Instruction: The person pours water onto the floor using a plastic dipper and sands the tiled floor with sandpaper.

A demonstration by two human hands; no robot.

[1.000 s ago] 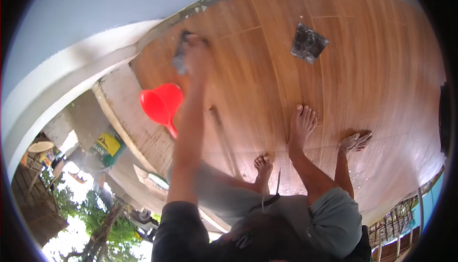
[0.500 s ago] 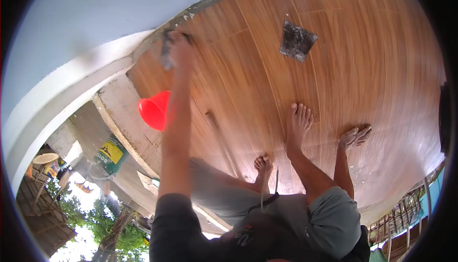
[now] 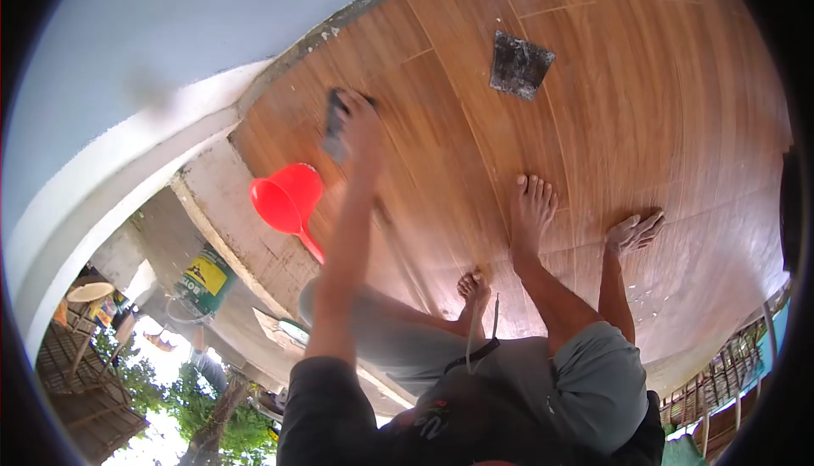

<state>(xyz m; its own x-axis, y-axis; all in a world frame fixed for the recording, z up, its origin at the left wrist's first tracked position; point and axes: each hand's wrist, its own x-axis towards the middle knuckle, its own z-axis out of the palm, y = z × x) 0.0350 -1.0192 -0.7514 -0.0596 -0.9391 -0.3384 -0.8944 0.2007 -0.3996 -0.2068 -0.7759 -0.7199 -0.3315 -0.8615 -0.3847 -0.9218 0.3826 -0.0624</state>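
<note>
Now, left hand (image 3: 359,123): left of centre in the upper frame, slightly blurred, fingers curled over a grey pad (image 3: 334,128).
Grey pad: under that hand, against the wood-look floor (image 3: 661,110).
Right hand (image 3: 634,232): right of centre, grasping nothing, palm down on the floor, fingers extended.
Red dipper (image 3: 298,193): left of the frame, near the left forearm, handle end pointing toward it.
Dark square piece (image 3: 521,66): upper middle, flat on the floor, whitish smears on top.
Green bucket (image 3: 203,284): lower left, yellow label showing.
</note>
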